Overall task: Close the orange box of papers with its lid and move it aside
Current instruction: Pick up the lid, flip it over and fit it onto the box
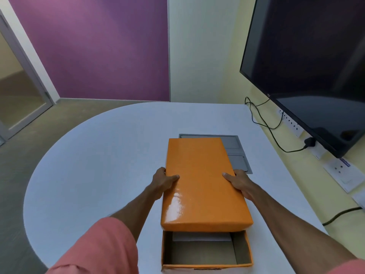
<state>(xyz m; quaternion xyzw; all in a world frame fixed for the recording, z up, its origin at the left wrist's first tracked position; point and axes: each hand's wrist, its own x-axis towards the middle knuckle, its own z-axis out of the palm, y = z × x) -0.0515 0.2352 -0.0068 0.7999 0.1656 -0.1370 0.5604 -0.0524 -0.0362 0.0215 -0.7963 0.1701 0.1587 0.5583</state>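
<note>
A glossy orange lid [199, 178] hovers over the far part of the orange box [166, 252], which stands open near the table's front edge. Its near end is uncovered, and white papers [201, 236] show inside under the lid's front edge. My left hand [164, 181] grips the lid's left edge with the thumb on top. On the lid's right edge, my right hand [238, 183] holds it the same way.
The white rounded table [98, 155] has a grey recessed panel [237, 153] behind the lid. A large dark screen [308, 62] hangs on the right wall, with black cables [266, 125] and wall sockets [339, 171] below it.
</note>
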